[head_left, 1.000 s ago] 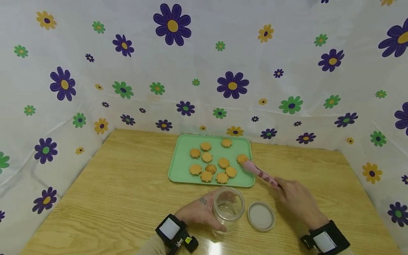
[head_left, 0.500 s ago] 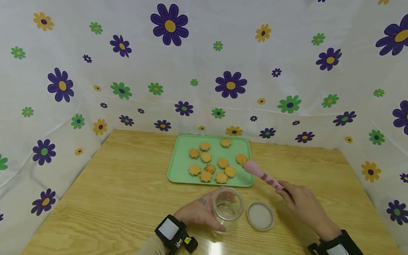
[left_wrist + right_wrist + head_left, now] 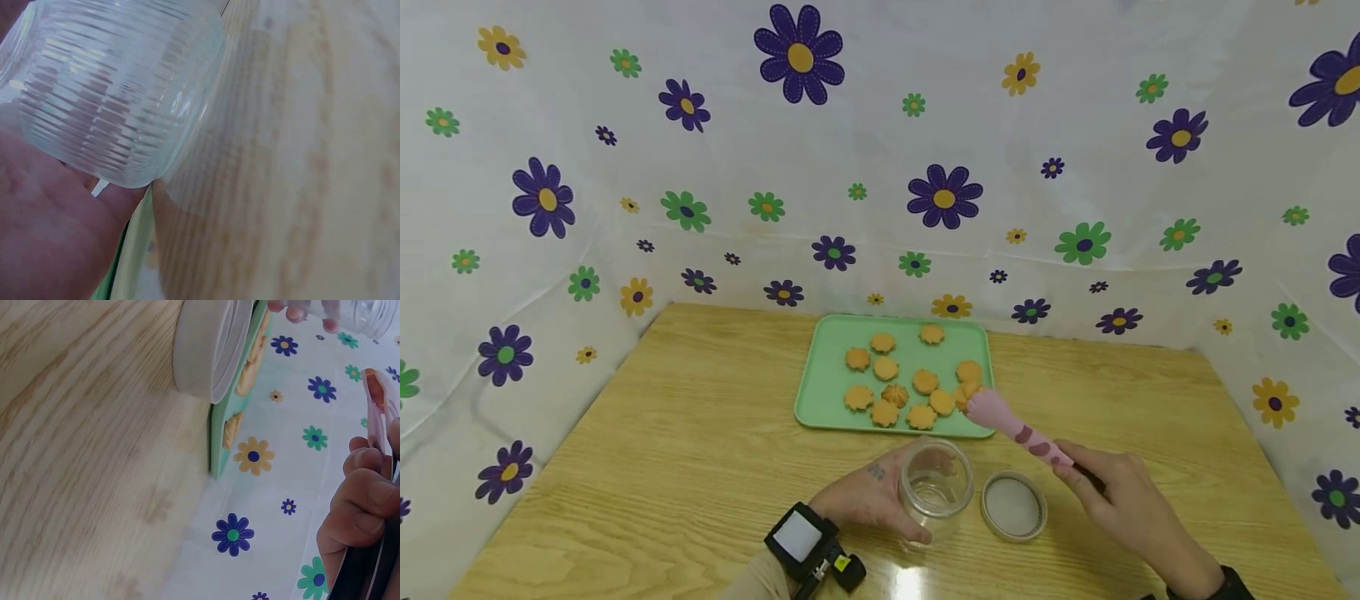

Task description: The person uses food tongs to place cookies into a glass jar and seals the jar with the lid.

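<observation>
My left hand (image 3: 872, 498) holds a clear glass jar (image 3: 934, 521) upright on the table, thumb at its near side and fingers round the far side. Ribbed glass of the jar (image 3: 119, 94) fills much of the left wrist view. My right hand (image 3: 1126, 493) grips pink spotted tongs (image 3: 1026, 438) by their dark handle. Between the tong tips is a golden biscuit (image 3: 964, 392), which shows as a brown edge in the right wrist view. It overlaps the right edge of the green tray (image 3: 820, 354), where several scalloped biscuits (image 3: 884, 413) lie.
A round whitish lid (image 3: 1013, 506) lies just right of the jar. The wooden table (image 3: 700, 442) runs back to a flowered cloth (image 3: 865, 150) that hangs behind the tray and along both sides.
My right hand has moved right and toward me, bringing the tongs and a biscuit away from the one at the tray's right edge. The left hand and jar have stayed put.
</observation>
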`<state>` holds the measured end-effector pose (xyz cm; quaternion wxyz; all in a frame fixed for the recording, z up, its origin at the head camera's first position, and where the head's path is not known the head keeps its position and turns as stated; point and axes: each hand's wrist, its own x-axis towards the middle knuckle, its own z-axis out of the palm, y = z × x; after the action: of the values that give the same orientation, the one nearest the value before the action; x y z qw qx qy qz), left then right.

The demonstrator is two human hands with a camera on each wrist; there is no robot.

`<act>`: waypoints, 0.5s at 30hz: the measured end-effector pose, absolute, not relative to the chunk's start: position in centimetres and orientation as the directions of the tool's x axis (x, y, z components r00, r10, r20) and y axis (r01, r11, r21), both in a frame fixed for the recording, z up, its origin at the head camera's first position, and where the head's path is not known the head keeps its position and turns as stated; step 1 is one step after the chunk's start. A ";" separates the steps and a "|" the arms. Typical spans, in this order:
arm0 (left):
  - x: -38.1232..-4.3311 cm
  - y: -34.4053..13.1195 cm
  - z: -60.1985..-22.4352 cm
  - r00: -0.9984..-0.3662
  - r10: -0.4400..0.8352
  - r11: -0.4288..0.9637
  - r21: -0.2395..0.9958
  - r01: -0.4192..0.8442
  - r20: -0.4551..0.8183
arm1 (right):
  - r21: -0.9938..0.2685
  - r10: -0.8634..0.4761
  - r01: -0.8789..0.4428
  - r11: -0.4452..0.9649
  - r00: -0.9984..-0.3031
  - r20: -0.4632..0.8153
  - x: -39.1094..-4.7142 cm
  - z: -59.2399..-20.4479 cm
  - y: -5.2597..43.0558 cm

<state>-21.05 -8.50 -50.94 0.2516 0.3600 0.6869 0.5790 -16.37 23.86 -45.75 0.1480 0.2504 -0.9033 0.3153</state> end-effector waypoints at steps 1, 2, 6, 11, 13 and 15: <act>-21.1 -8.5 -50.9 -0.614 0.786 0.070 0.977 0.203 0.072 | -0.491 -0.365 -0.566 0.662 -0.816 0.448 -16.3 -45.7 23.8; -21.1 -8.5 -50.9 -0.614 0.786 0.068 0.977 0.201 0.072 | -0.488 -0.370 -0.582 0.650 -0.804 0.466 -16.2 -45.8 23.8; -21.1 -8.4 -51.0 -0.609 0.789 0.051 0.979 0.197 0.082 | -0.478 -0.402 -0.652 0.589 -0.749 0.526 -15.7 -45.9 24.0; -21.1 -8.4 -51.1 -0.599 0.795 0.038 0.979 0.199 0.091 | -0.482 -0.436 -0.666 0.569 -0.742 0.509 -15.1 -45.6 24.1; -21.1 -8.4 -51.2 -0.600 0.794 0.046 0.977 0.208 0.091 | -0.480 -0.453 -0.673 0.563 -0.737 0.502 -14.9 -45.5 24.2; -21.2 -8.4 -51.1 -0.605 0.791 0.062 0.973 0.220 0.086 | -0.475 -0.471 -0.689 0.548 -0.723 0.505 -14.7 -45.4 24.1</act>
<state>-21.16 -8.42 -51.12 0.2474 0.3689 0.6856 0.5768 -14.72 24.13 -45.37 0.1613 0.3353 -0.8648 0.3371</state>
